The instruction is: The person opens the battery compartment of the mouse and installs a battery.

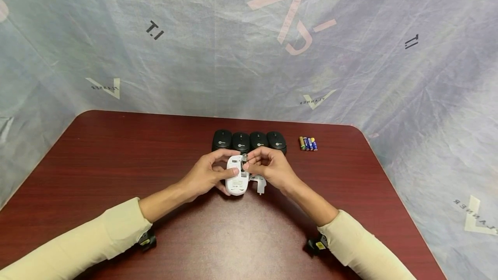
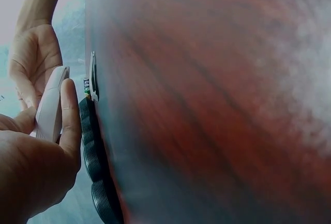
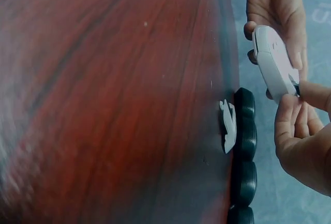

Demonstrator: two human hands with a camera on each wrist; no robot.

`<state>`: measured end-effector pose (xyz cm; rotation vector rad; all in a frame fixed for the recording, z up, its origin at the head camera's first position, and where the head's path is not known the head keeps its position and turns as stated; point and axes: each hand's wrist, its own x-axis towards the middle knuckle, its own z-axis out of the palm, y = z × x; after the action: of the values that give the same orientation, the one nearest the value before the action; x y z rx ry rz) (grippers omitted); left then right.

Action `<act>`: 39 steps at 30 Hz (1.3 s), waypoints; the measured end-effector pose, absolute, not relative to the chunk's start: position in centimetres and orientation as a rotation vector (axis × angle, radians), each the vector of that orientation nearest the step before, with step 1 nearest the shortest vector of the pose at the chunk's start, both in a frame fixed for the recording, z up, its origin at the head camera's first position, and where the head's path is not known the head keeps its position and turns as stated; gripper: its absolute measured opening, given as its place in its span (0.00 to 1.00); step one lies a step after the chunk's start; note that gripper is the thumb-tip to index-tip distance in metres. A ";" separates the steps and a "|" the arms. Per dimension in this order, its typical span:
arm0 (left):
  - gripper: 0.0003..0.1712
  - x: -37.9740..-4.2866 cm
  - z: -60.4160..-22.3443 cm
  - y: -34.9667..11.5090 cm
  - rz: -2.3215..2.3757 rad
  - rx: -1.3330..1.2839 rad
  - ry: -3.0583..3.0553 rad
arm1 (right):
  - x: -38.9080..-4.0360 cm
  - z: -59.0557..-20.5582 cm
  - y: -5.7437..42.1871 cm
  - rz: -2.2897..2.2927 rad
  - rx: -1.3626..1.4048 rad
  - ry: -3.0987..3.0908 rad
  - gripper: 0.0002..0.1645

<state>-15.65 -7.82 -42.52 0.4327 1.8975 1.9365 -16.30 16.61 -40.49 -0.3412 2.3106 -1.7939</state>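
Observation:
A white computer mouse (image 1: pixel 236 186) is held above the table, its underside facing up and its battery slot uncovered. My left hand (image 1: pixel 206 173) grips it by the sides, thumb over the underside. My right hand (image 1: pixel 274 170) is at the slot, pinching a small battery (image 1: pixel 244 157) whose silver end shows; the fingers hide much of the rest. In the right wrist view, other fingers of that hand touch the edge of the mouse (image 3: pixel 272 61). On the table below lies the white battery cover (image 1: pixel 260 185), partly overlapped by the right hand.
Several black mice (image 1: pixel 241 140) stand in a row behind the hands. To their right, several batteries (image 1: pixel 308 144) lie side by side. A grey printed cloth (image 1: pixel 202 55) hangs behind the dark red table (image 1: pixel 128 154).

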 end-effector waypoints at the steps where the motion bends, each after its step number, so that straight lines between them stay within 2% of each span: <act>1: 0.33 -15.6 -42.5 -7.8 1.936 0.431 1.899 | -16.3 -40.5 16.6 -1.785 -0.355 2.329 0.14; 9: 0.32 -15.7 -42.5 -7.8 1.941 0.423 1.886 | -16.4 -40.7 16.7 -1.674 -0.601 2.519 0.22; 20: 0.34 -16.0 -42.3 -7.8 1.962 0.373 1.902 | -16.3 -40.6 17.3 -1.582 -0.808 2.482 0.20; 23: 0.35 -16.3 -41.9 -7.9 1.963 0.366 1.901 | -16.4 -40.3 17.6 -1.519 -0.860 2.436 0.28; 26: 0.34 -16.6 -41.5 -8.0 1.985 0.367 1.883 | -16.4 -39.8 17.9 -1.404 -0.924 2.413 0.43; 29: 0.33 -16.8 -41.0 -8.0 2.011 0.371 1.864 | -16.4 -39.4 17.9 -1.293 -0.996 2.439 0.49; 34: 0.32 -16.7 -40.4 -7.9 2.033 0.363 1.827 | -16.3 -39.0 18.0 -1.249 -1.081 2.472 0.45; 39: 0.31 -16.6 -40.5 -7.7 2.040 0.325 1.800 | -16.2 -38.9 18.3 -0.982 -1.290 2.630 0.47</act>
<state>-16.57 -7.70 -40.53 0.3249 1.8002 2.0399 -16.19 18.34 -38.87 -1.2899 2.6304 -0.9823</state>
